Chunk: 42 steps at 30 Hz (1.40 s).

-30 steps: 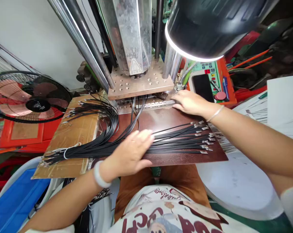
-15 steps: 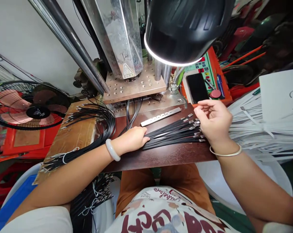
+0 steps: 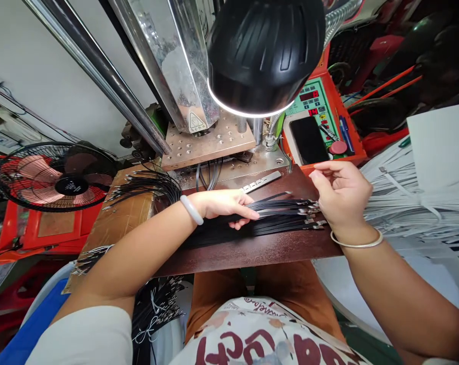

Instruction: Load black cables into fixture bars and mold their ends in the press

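A row of thin flat black cables with metal tips point(image 3: 286, 219) lies fanned across the dark tabletop. My left hand point(image 3: 231, 207) is closed around some of these cables, thumb and fingers curled over them away from the tips. Just beyond the tips, my right hand point(image 3: 341, 190) hovers with curled fingers, thumb and index close together. Whatever that pinch may hold is too small or hidden to make out. A slotted metal bar point(image 3: 262, 181) lies behind the cables, partly covered by my left hand.
A press with a drilled metal plate point(image 3: 208, 146) stands behind the table, under a lit black lamp point(image 3: 265, 61). An orange control box point(image 3: 339, 114) carries a phone point(image 3: 308, 141). White strips point(image 3: 404, 203) are piled at right; more black cables point(image 3: 145, 185) rest on a cardboard box point(image 3: 136, 213). A fan point(image 3: 67, 185) stands left.
My left hand has slid right along the black cables toward their tips, and now covers part of the slotted bar. My right hand stays near the tips. The view has shifted slightly.
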Motion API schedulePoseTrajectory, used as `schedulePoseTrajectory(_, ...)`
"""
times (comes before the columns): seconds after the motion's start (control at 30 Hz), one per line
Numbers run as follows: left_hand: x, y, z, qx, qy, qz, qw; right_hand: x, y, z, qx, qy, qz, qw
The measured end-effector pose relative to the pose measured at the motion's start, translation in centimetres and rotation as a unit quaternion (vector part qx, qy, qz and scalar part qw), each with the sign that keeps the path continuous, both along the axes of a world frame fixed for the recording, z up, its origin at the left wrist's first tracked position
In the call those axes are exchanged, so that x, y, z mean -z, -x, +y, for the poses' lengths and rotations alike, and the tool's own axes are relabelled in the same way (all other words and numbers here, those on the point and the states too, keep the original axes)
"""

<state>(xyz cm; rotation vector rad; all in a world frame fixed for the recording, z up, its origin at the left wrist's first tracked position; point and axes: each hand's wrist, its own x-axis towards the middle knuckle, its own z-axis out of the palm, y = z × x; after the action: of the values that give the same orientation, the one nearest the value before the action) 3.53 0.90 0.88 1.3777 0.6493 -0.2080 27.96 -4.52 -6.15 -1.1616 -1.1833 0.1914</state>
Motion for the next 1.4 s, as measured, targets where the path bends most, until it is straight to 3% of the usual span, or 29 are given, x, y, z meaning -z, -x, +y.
schedulePoseTrajectory(0.2,1.1,-2.0,0.9,-0.056,-0.098,0.009,0.994,-1.8,-0.4,-1.2,0.005,-0.028,-0.038,0.999)
schedulePoseTrajectory(0.3,0.9,-1.8,0.9,-0.053,-0.101,0.020,0.993,-3.6,-0.1,-2.5,-0.008,-0.009,-0.072,0.997)
schedulePoseTrajectory(0.4,0.4,-1.9,0.6,-0.048,-0.181,0.034,0.982,-5.0,0.9,-3.4,-0.047,0.020,-0.137,0.989)
schedulePoseTrajectory(0.43,0.2,-2.0,0.4,-0.042,-0.198,0.032,0.979,-5.3,1.4,-3.5,-0.084,0.031,-0.207,0.974)
schedulePoseTrajectory(0.5,-0.1,-2.0,0.2,-0.015,-0.179,0.022,0.983,-5.2,2.2,-3.2,-0.157,0.048,-0.390,0.906)
schedulePoseTrajectory(0.57,-0.2,-1.6,0.1,0.018,-0.150,0.004,0.989,-4.6,2.9,-2.4,-0.160,0.050,-0.528,0.833)
schedulePoseTrajectory(0.6,-0.3,-1.1,0.2,0.027,-0.178,-0.007,0.984,-4.2,3.0,-2.0,-0.137,0.055,-0.567,0.810)
schedulePoseTrajectory(0.67,-0.5,0.3,0.4,0.005,-0.344,-0.024,0.939,-3.6,3.0,-1.2,-0.083,0.072,-0.604,0.789)
schedulePoseTrajectory(0.77,-1.1,2.6,0.6,-0.038,-0.623,-0.034,0.781,-3.2,3.0,-0.2,-0.079,0.062,-0.574,0.813)
schedulePoseTrajectory(0.83,-1.5,3.0,0.4,0.001,-0.707,-0.083,0.703,-3.3,3.6,0.7,-0.160,0.042,-0.515,0.841)
schedulePoseTrajectory(0.93,-1.7,2.1,0.0,0.083,-0.710,-0.229,0.661,-3.3,4.9,3.0,-0.295,0.062,-0.450,0.841)
schedulePoseTrajectory(1.0,-1.3,1.6,0.1,0.057,-0.686,-0.271,0.673,-2.8,5.1,4.8,-0.317,0.085,-0.443,0.835)
schedulePoseTrajectory(1.13,-0.3,2.5,1.4,-0.209,-0.631,-0.209,0.717,-1.3,3.8,7.0,-0.328,0.144,-0.460,0.812)
schedulePoseTrajectory(1.2,0.1,3.4,2.1,-0.279,-0.598,-0.176,0.730,-0.8,3.4,6.7,-0.347,0.167,-0.450,0.806)
schedulePoseTrajectory(1.3,0.7,3.9,2.6,-0.252,-0.583,-0.113,0.764,-0.9,4.3,5.6,-0.367,0.193,-0.380,0.827)
schedulePoseTrajectory(1.4,1.5,3.8,2.8,-0.230,-0.582,-0.104,0.773,-1.4,6.4,5.3,-0.346,0.200,-0.265,0.878)
